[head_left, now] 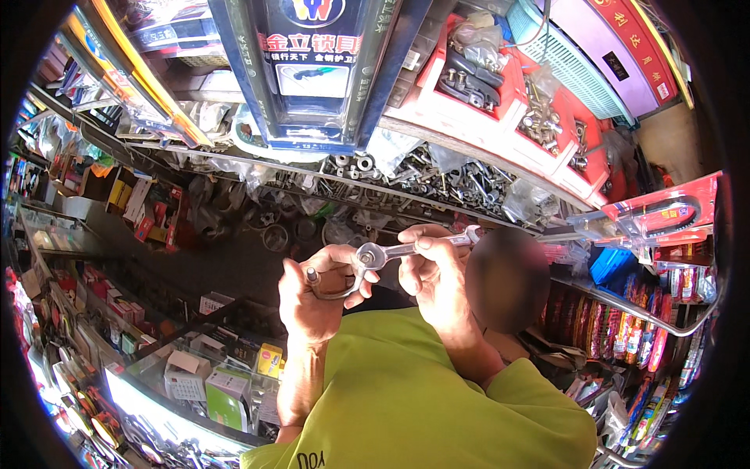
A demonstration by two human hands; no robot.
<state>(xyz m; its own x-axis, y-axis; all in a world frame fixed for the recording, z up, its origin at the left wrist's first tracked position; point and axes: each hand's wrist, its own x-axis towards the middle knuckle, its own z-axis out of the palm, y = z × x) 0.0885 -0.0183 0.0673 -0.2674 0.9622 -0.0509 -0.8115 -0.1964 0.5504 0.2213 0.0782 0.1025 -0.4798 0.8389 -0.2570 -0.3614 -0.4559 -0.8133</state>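
My left hand point(319, 295) is closed round a metal U-bolt point(337, 295), with one threaded end standing up beside the thumb. My right hand point(434, 275) grips the shaft of a shiny combination wrench point(402, 250) between thumb and fingers. The wrench's ring end sits around the other end of the U-bolt, near the left fingertips. Its open jaw sticks out to the right, past the right hand. Both hands are raised in front of my green shirt, below the shelf of loose hardware. The fingers partly hide the U-bolt's curve.
Loose bolts and fittings point(445, 176) fill a long shelf tray ahead. Red bins point(476, 94) of hardware and a blue display case point(312, 133) stand above it. A glass counter with small boxes point(187, 375) is at lower left. A curved metal rail point(625, 309) runs at right.
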